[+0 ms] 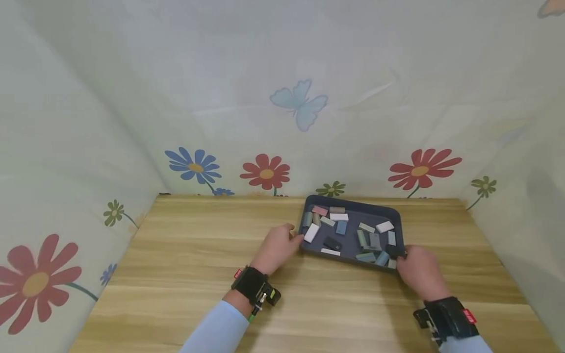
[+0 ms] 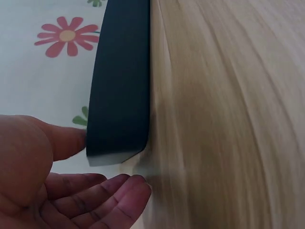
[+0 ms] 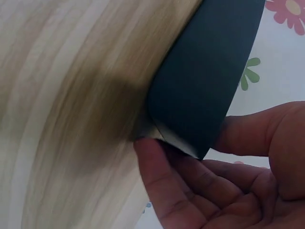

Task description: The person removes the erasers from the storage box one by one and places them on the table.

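A dark blue-grey rectangular tray (image 1: 353,205) holds many small blocks in white, green, blue, pink, brown and grey. My right hand (image 1: 421,272) grips its near right corner, thumb (image 3: 248,136) on the rim side and fingers (image 3: 176,183) curled under the edge. At the near left corner is my left hand (image 1: 275,247). Its thumb tip (image 2: 71,143) meets the rim, while the loosely bent fingers (image 2: 109,202) lie just off the corner with a gap showing. A black block (image 1: 333,243) and a white block (image 1: 311,233) sit near the left end.
The tray stands at the back of a wood-grain table (image 1: 212,235). Behind it rises a pale curtain (image 1: 220,108) printed with flowers and a butterfly, which also closes in both sides. Black bands with small cameras (image 1: 253,284) circle both wrists.
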Available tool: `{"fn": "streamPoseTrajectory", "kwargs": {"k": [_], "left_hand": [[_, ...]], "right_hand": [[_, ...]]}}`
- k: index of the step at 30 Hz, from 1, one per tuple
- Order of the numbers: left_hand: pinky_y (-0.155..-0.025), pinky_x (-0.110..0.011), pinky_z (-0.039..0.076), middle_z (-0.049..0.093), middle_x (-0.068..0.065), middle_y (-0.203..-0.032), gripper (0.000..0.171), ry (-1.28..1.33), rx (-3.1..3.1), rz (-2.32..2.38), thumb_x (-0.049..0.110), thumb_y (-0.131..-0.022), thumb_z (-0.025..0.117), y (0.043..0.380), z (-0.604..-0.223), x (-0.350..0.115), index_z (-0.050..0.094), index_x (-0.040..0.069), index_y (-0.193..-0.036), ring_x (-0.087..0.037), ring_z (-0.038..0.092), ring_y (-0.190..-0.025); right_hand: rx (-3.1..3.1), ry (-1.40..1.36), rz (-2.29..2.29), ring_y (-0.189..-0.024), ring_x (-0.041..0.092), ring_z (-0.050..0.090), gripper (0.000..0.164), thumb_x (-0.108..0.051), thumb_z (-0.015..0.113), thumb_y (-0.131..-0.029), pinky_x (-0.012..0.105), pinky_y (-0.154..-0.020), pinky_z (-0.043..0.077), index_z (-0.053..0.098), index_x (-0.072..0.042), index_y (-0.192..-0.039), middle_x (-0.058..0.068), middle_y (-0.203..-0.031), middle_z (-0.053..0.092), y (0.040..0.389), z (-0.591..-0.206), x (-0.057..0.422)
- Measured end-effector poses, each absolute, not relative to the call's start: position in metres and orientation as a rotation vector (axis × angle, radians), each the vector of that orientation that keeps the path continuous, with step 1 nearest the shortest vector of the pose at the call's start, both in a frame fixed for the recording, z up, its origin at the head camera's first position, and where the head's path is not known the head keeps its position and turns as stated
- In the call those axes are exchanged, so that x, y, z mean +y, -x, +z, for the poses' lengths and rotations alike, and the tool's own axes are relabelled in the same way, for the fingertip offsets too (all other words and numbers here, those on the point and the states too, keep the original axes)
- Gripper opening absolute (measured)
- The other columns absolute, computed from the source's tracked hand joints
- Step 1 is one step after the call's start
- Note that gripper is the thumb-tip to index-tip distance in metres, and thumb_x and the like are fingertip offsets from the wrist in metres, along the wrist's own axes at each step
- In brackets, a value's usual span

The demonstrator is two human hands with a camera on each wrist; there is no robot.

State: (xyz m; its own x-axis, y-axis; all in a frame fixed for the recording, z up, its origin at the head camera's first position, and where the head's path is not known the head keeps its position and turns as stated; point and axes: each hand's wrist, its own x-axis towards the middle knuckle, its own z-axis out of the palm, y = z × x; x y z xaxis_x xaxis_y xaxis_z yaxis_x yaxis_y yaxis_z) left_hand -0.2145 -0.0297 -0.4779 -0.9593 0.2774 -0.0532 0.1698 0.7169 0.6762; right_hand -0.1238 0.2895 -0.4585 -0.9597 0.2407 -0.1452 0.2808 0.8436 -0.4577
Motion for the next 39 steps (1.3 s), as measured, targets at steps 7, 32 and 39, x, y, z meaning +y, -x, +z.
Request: {"fn": "streamPoseTrajectory", "kwargs": {"k": [7,32,39], "left_hand": [[-0.049,-0.026,0.044,0.062,-0.002,-0.083,0.038,-0.347,2.769,1.116,0.024,-0.090,0.058,0.213,-0.486,-0.021,0.058,0.004,-0.122,-0.009,0.052,-0.056],[-0.039,-0.028,0.040,0.051,0.002,-0.060,0.005,-0.303,2.752,1.154,0.018,-0.086,0.057,0.201,-0.480,-0.015,0.059,0.013,-0.085,-0.009,0.048,-0.045],[-0.046,-0.027,0.039,0.052,0.001,-0.065,0.008,-0.297,2.924,0.985,0.018,-0.082,0.063,0.202,-0.470,-0.010,0.058,0.012,-0.081,-0.012,0.049,-0.054]], "right_hand": [[2.888,-0.448,-0.783,-0.063,0.025,0.052,0.030,0.001,0.055,-0.074,0.031,-0.049,0.040,0.060,0.014,-0.101,0.020,-0.080,0.061,0.131,-0.460,0.292],[2.866,-0.424,-0.816,-0.068,0.025,0.056,0.033,-0.001,0.059,-0.078,0.030,-0.054,0.043,0.061,0.014,-0.107,0.022,-0.087,0.064,0.164,-0.456,0.304],[2.850,-0.441,-0.798,-0.066,0.023,0.055,0.028,-0.005,0.060,-0.079,0.030,-0.055,0.042,0.064,0.011,-0.102,0.017,-0.080,0.064,0.166,-0.455,0.305]]}}
